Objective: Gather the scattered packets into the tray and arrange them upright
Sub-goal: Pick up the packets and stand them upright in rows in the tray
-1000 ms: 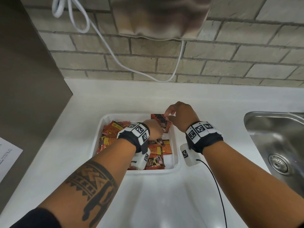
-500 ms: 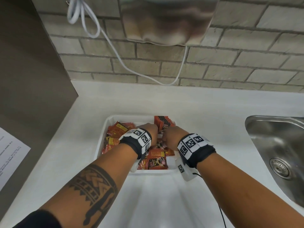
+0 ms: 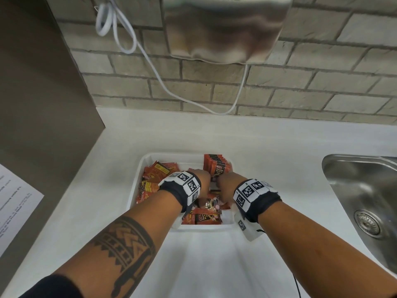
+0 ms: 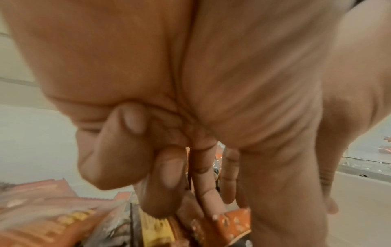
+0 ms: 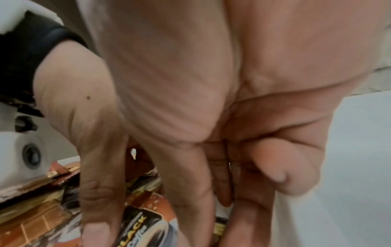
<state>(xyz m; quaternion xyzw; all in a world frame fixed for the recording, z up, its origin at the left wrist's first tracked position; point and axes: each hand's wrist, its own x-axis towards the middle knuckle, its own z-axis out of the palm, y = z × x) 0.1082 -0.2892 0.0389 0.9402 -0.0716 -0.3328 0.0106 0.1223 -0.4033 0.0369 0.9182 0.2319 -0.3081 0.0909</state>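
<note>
A white tray point(image 3: 171, 157) on the counter holds orange-red coffee packets. Several stand upright in a row point(image 3: 216, 165) at its back right; loose packets point(image 3: 154, 173) lie in the left and front. Both hands reach down into the tray's middle, side by side. My left hand point(image 3: 203, 179) points its fingers point(image 4: 203, 187) down among the packets and seems to pinch an orange packet edge point(image 4: 230, 224) with the thumb. My right hand point(image 3: 225, 183) has its fingers point(image 5: 101, 192) straight and spread on a flat "BLACK" packet point(image 5: 137, 222). Its thumb lies folded along them.
A steel sink point(image 3: 365, 201) is set into the white counter point(image 3: 268, 151) to the right. A hand dryer point(image 3: 225, 29) and its white cable point(image 3: 150, 67) hang on the brick wall behind. A brown panel point(image 3: 43, 104) and a paper sheet point(image 3: 15, 207) are on the left.
My right hand left the upright row at the back right and came down into the middle of the tray beside the left hand, which has stayed there.
</note>
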